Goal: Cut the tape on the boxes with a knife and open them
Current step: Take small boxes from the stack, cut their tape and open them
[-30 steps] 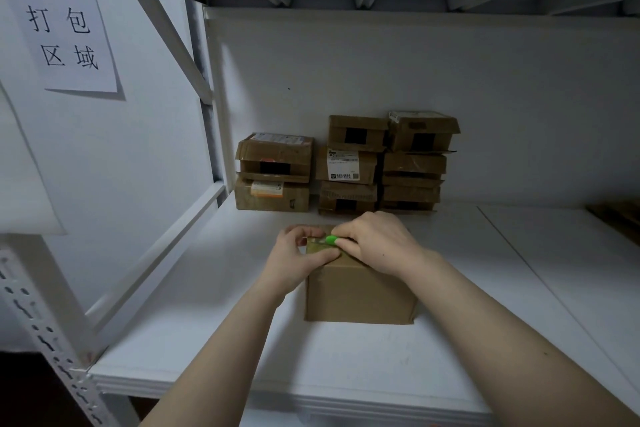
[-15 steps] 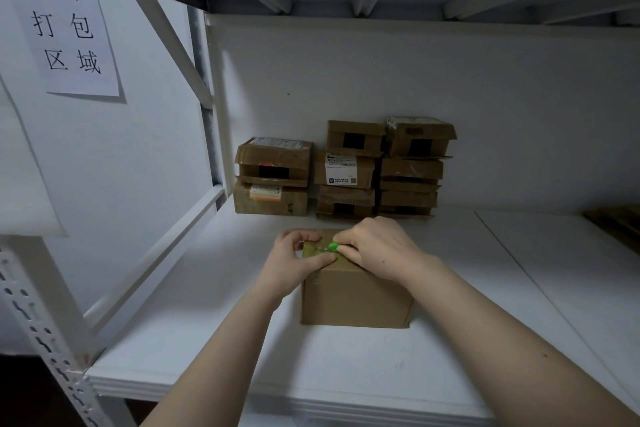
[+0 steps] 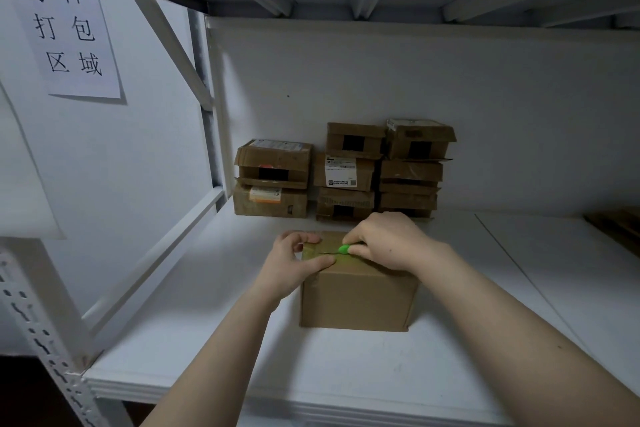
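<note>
A closed brown cardboard box stands on the white shelf in front of me. My left hand grips its top left corner, thumb across the lid and fingers curled over the far edge. My right hand holds a small knife with a green tip, its thin blade lying along the tape seam on the lid. The knife's handle is hidden inside my fist.
Several taped cardboard boxes are stacked against the back wall. A paper sign with black characters hangs on the left wall. White rack posts stand at the left, and a dark object lies at the far right.
My right hand with the knife has drawn slightly rightward along the seam, showing more of the lid by my left thumb. The left hand keeps its hold on the corner.
</note>
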